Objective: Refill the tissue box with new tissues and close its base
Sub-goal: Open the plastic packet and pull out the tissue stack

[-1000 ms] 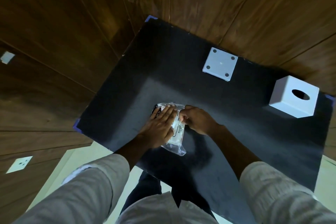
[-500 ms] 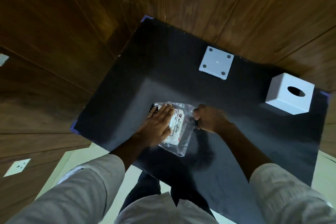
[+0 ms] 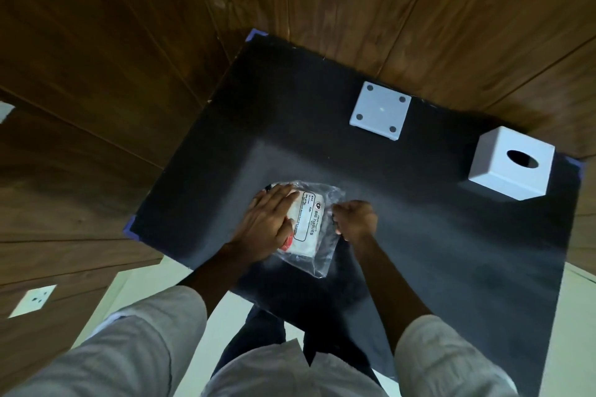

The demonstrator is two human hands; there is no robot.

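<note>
A person leans over a black table (image 3: 451,267) set into a corner of wood-panelled walls (image 3: 129,42). One clear plastic pack of tissues (image 3: 311,229) lies near the table's front edge, toward its left side. The left hand (image 3: 266,224) lies flat and spread on the pack's left half, pressing it down. The right hand (image 3: 356,219) is curled into a fist at the pack's right edge and seems to pinch the loose wrapper there, though its fingertips are hidden. One white tissue box (image 3: 511,163) stands at the far right corner, its oval opening up, just inside the edge. Its one white square base (image 3: 380,110), with four dark dots at its corners, lies flat against the back edge, well apart from the box. The middle of the table and its whole right front stretch lie bare.
</note>
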